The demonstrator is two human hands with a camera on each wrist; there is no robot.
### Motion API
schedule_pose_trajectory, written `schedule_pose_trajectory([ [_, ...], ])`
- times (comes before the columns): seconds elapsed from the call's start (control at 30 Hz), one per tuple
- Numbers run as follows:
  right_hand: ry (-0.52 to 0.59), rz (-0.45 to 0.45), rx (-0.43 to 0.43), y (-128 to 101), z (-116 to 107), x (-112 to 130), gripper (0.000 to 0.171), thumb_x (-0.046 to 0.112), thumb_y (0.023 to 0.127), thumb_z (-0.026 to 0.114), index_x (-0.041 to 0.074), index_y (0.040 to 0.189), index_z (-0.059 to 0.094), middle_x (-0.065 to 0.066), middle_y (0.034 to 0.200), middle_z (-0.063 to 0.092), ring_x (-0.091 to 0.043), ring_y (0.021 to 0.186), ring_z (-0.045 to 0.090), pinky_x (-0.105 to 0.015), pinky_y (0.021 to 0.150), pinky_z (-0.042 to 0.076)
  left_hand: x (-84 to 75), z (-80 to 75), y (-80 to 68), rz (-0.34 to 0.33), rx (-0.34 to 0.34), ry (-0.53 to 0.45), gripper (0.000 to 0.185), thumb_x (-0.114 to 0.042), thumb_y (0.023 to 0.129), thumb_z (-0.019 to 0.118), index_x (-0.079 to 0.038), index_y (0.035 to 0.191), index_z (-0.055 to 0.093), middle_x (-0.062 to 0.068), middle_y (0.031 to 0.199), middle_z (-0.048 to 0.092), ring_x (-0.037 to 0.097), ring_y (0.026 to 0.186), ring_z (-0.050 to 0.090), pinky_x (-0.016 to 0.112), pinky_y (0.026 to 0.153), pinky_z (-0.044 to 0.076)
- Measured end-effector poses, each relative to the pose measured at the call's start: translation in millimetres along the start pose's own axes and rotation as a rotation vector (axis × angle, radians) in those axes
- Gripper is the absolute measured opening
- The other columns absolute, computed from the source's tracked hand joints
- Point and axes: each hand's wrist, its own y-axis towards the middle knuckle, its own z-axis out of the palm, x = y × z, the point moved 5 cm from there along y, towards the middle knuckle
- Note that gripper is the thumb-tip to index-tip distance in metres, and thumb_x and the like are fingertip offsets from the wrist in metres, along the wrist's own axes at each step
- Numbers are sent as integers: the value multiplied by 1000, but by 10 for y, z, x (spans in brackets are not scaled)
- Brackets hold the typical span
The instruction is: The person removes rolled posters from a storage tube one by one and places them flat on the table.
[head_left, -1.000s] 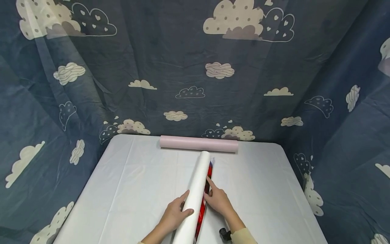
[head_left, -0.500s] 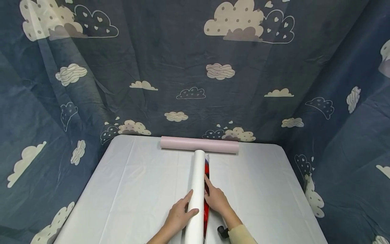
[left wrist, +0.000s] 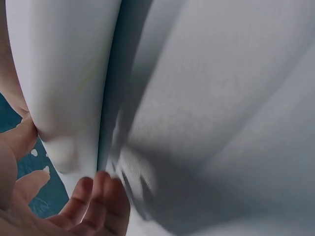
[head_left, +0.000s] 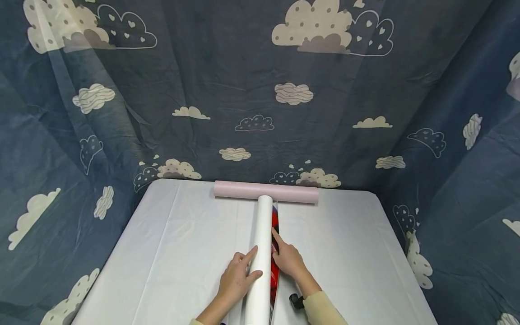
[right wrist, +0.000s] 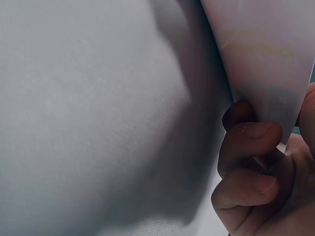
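Observation:
A long white paper roll [head_left: 260, 259] lies lengthwise on the white table, its far end overlapping the pink roll in the head view. A red and dark printed, glossy strip [head_left: 275, 271] shows along its right side. My left hand [head_left: 235, 277] grips the roll from the left, thumb on top; in the left wrist view its fingers [left wrist: 115, 206] curve against the side of the roll [left wrist: 64, 98]. From the right, my right hand [head_left: 289, 259] holds the strip's edge, index finger pointing forward. Curled fingers meet the pale sheet [right wrist: 261, 64] in the right wrist view.
A pink roll [head_left: 239, 189] lies crosswise at the back of the white table [head_left: 183, 253]. Dark blue cloth with clouds [head_left: 227, 67] hangs behind and at both sides. A small black device [head_left: 296, 301] sits at my right wrist.
The white roll has swung from a rightward slant to nearly straight ahead, its far end moving left and slightly forward. Both hands have stayed on it, and the red strip has turned with it.

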Motion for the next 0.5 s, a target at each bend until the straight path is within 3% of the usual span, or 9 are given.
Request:
schedule_pose_trajectory([
  [0.13, 2, -7, -8, 24, 2, 8, 76, 10, 97, 64, 23, 167, 37, -8, 62, 54, -20, 56, 45, -32, 52, 37, -52, -18, 11, 75, -48, 92, 73, -38, 90, 83, -31, 157, 54, 13, 131, 58, 23, 105, 60, 35, 68, 52],
  [0.2, 3, -13, -12, 25, -6, 19, 75, 10, 97, 64, 22, 166, 38, -10, 67, 60, -21, 58, 48, -32, 53, 38, -104, -22, 14, 165, -64, 151, 72, -33, 91, 83, -31, 157, 53, 16, 145, 54, 33, 123, 59, 46, 84, 58],
  [0.27, -3, -18, -12, 24, -12, 27, 73, 12, 99, 65, 22, 166, 38, -12, 71, 64, -21, 60, 51, -33, 54, 40, -175, -12, 19, 283, -73, 216, 72, -25, 93, 81, -31, 158, 52, 20, 158, 46, 40, 142, 51, 57, 102, 54],
  [0.37, -16, -31, -11, 23, -18, 28, 71, 15, 101, 65, 22, 166, 38, -14, 73, 67, -22, 61, 56, -34, 55, 43, -315, 32, 44, 448, -77, 286, 73, -12, 94, 74, -27, 160, 49, 21, 170, 35, 42, 157, 35, 66, 117, 43],
  [0.43, -36, -64, -20, 19, -30, 37, 69, 19, 103, 65, 21, 166, 38, -18, 82, 73, -26, 66, 63, -38, 56, 49, -417, 86, 72, 518, -52, 299, 71, -11, 97, 68, -22, 163, 45, 21, 174, 30, 41, 162, 29, 68, 121, 38],
  [0.5, -43, -94, -28, 7, -47, 45, 67, 21, 103, 64, 18, 165, 39, -22, 95, 76, -34, 75, 70, -46, 61, 56, -518, 155, 106, 561, -13, 312, 64, -20, 106, 58, -17, 166, 38, 19, 176, 25, 37, 164, 24, 66, 125, 34],
])
